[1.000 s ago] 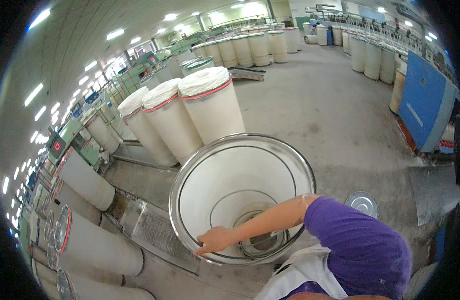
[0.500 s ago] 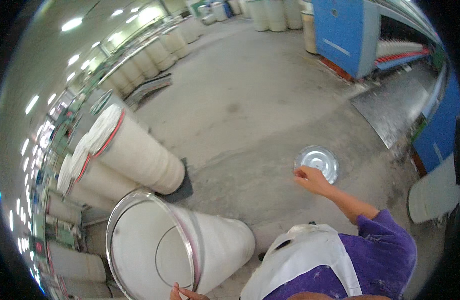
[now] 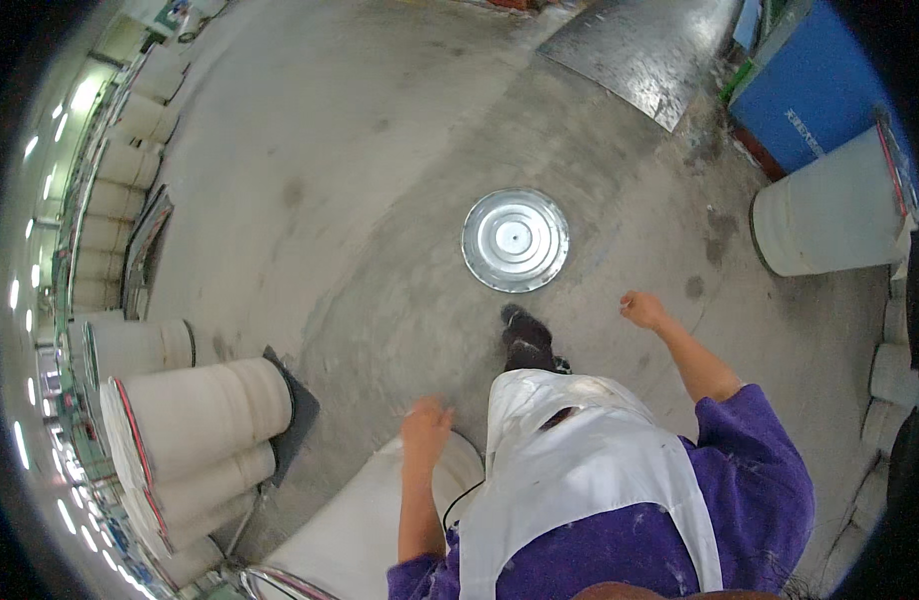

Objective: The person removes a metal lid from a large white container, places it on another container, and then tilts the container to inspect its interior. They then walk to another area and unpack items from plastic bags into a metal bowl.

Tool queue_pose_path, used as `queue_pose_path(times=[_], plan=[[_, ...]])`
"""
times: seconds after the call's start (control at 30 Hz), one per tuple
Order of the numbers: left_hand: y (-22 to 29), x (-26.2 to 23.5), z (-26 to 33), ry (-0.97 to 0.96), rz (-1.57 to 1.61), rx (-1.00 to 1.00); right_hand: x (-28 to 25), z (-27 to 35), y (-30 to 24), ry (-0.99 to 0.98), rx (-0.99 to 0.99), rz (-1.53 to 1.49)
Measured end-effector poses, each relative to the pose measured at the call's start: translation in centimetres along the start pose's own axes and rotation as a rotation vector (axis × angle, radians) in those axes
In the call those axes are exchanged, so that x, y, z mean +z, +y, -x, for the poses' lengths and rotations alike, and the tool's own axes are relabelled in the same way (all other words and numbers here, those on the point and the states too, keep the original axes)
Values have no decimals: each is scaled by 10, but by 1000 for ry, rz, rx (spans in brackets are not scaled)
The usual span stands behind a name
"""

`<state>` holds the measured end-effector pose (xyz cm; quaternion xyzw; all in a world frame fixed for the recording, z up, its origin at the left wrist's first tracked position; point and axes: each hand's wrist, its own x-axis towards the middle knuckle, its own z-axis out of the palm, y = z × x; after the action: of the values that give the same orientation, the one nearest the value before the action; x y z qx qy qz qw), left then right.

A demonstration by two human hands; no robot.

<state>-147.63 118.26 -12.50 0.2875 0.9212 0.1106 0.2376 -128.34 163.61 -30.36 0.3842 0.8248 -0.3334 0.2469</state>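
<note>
A round silver metal disc (image 3: 516, 240) with concentric rings lies flat on the floor in front of me, just beyond my dark shoe (image 3: 527, 335). My right hand (image 3: 643, 309) hangs in the air to the right of the disc, apart from it. Its fingers are curled in, with nothing seen in them. My left hand (image 3: 427, 424) is held over the side of a tall white can (image 3: 355, 510); the fingers look loosely apart and empty, though a little blurred. Whether it touches the can I cannot tell. My body hides part of this can, and its metal rim shows at the lower edge.
Filled white cans (image 3: 215, 410) with red bands stand at the left on a dark base. Another white can (image 3: 830, 215) is at the right, beside a blue machine (image 3: 815, 90). A metal sheet (image 3: 645, 50) lies on the floor ahead. More cans line the far left.
My view has swung down and to the right, toward the disc. My left hand has left the white can's rim and now shows over its side. My right hand is now farther from the disc.
</note>
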Motion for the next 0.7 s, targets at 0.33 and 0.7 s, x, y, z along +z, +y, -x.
queue_pose_path(times=[0.33, 0.7], plan=[[23, 138, -246, -438, 63, 93, -11, -168, -7, -121, 59, 60], [49, 322, -279, -349, 202, -95, 121, -436, 6, -257, -242, 411]])
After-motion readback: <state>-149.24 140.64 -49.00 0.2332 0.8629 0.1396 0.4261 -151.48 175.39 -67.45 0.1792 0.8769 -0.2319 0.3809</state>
